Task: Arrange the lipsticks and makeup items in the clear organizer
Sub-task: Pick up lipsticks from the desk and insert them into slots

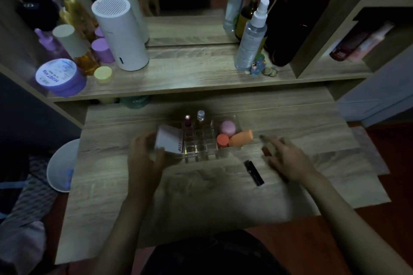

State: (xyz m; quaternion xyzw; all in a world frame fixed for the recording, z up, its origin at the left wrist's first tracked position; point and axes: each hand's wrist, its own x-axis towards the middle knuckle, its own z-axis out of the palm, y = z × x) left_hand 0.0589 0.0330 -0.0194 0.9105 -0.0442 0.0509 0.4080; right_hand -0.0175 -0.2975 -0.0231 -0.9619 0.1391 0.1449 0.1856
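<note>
The clear organizer (201, 148) stands mid-desk. Two upright lipsticks sit in its back slots: a dark red one (187, 121) and a clear-capped one (200, 116). Its right compartment holds a pink round sponge (228, 127), an orange jar (222, 140) and an orange sponge (241, 138). My left hand (145, 152) grips a white compact box (169, 142) at the organizer's left end. My right hand (283, 156) hovers blurred to the right of the organizer, fingers spread, holding nothing I can make out. A black lipstick tube (254, 172) lies on the desk between hand and organizer.
The upper shelf carries a white cylinder (119, 33), purple jars (59, 77), a yellow lid (103, 73) and spray bottles (252, 38), with a mirror behind. A dark tall bottle (297, 20) stands at right. A white bin (61, 165) sits left of the desk.
</note>
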